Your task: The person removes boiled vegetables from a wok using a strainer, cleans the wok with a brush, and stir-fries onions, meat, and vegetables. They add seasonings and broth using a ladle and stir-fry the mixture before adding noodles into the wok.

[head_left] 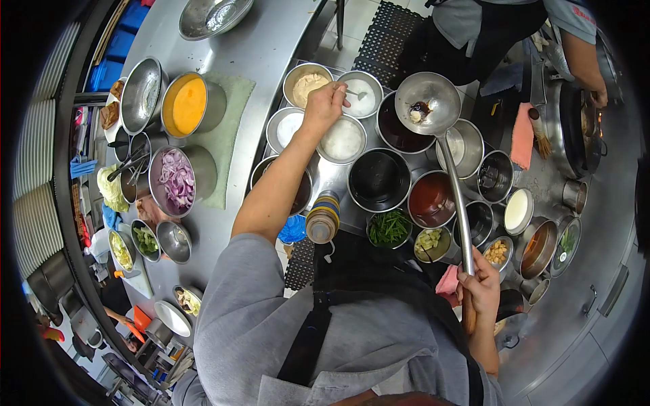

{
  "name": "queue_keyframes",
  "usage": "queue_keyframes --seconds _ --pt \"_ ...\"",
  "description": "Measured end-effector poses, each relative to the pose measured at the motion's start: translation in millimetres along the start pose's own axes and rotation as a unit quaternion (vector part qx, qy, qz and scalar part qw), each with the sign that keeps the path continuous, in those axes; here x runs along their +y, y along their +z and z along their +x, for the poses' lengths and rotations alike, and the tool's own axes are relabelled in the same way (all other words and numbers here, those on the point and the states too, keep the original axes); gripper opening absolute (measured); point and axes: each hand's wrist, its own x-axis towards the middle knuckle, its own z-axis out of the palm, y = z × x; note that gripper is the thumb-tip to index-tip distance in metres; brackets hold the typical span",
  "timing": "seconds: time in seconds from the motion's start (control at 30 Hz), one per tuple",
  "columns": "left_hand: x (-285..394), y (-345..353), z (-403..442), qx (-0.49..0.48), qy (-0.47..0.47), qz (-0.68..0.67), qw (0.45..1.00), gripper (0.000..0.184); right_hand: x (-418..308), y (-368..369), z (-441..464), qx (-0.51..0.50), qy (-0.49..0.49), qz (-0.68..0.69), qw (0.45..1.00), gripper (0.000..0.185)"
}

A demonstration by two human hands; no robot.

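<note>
My left hand (326,106) is closed on a small spoon (355,93), whose bowl is over white powder in a metal pot (377,88). Beside that hand stand a pot of beige powder (310,82) and two more pots of white grains (342,140). Lower right, my right hand (481,287) grips the wooden handle of a long metal ladle (428,86). Dark sauce and a pale lump lie in the ladle's bowl, which is above the pots at the centre.
Around the ladle stand pots of red sauce (431,196), green chives (388,229) and dark liquid. A squeeze bottle (321,220) is near my body. On the left table (254,40) are red onions and orange liquid. A co-worker's arm (583,64) reaches over a wok at upper right.
</note>
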Motion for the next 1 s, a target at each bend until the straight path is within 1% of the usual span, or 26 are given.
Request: queue_keyframes --seconds 0.03,0.1,0.13,0.2,0.33,0.4,0.43,0.53,0.63,0.7,0.77,0.8,0.83,0.9,0.93,0.97,1.0 --pt "0 0 0 -0.001 0.0 0.0 1.0 0.022 1 -2 0 0.0 0.0 0.001 1.0 0.06" --pt "7 -2 1 0.0 -0.095 -0.067 0.993 0.024 4 -6 0 -0.001 0.0 0.003 1.0 0.061" --pt "3 -1 2 -0.001 -0.094 -0.067 0.993 0.024 5 -6 0 0.0 -0.001 0.003 1.0 0.061" --pt "-3 0 3 0.026 -0.13 -0.147 0.98 0.026 8 -5 0 0.022 -0.011 0.009 1.0 0.062" --pt "-13 -4 3 0.037 -0.13 -0.175 0.975 0.026 6 -5 0 0.015 -0.003 0.016 1.0 0.062" --pt "-9 -9 1 0.05 -0.162 -0.199 0.965 0.026 6 -6 0 0.003 0.003 0.017 1.0 0.061" --pt "-7 -11 -1 0.049 -0.162 -0.199 0.965 0.026 6 -6 0 0.004 0.003 0.016 1.0 0.061" --pt "6 -19 -9 0.092 -0.156 -0.198 0.963 0.026 4 -5 0 0.001 0.004 0.009 1.0 0.061" --pt "20 -38 -17 0.089 -0.152 -0.186 0.967 0.026 3 -3 1 -0.012 0.004 -0.005 1.0 0.061" --pt "51 -47 -31 0.097 -0.147 -0.205 0.963 0.025 5 -1 3 -0.012 -0.009 -0.053 0.998 0.061" --pt "89 -49 -49 0.105 -0.075 -0.267 0.955 0.023 4 1 5 -0.021 -0.008 -0.054 0.998 0.062" --pt "99 -51 -58 0.105 -0.044 -0.226 0.967 0.022 5 1 3 -0.03 -0.006 -0.055 0.998 0.062" --pt "96 -54 -63 0.107 -0.048 -0.223 0.968 0.022 6 2 0 -0.033 -0.001 -0.055 0.998 0.062" --pt "82 -64 -70 0.116 -0.029 -0.087 0.989 0.022 5 1 -1 -0.049 0.014 -0.037 0.998 0.063" --pt "67 -65 -74 0.087 -0.049 -0.066 0.993 0.022 5 0 -4 -0.045 0.019 -0.041 0.998 0.063" --pt "54 -63 -79 0.088 -0.05 -0.065 0.993 0.022 5 1 -4 -0.046 0.019 -0.041 0.998 0.063" --pt "43 -59 -84 0.042 -0.074 -0.036 0.996 0.022 5 1 -5 -0.045 0.022 -0.044 0.998 0.063"
